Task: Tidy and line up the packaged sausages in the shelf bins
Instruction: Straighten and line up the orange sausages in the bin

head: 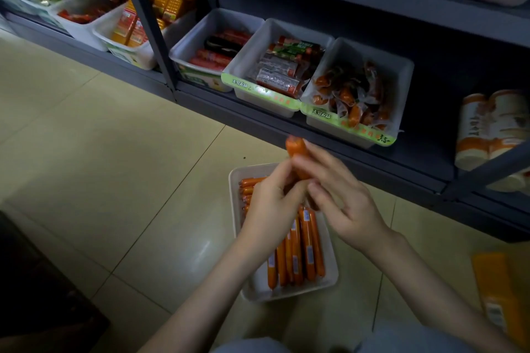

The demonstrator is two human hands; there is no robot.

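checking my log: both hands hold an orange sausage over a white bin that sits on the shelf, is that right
No: the bin sits on the floor in front of the shelf, not on it, as the head view shows. The left hand and right hand do hold an orange sausage over it.

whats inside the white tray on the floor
Orange sausages lie lengthwise at the tray's near end, a few crosswise at far left. The left hand and right hand, holding a sausage above, hide the middle.
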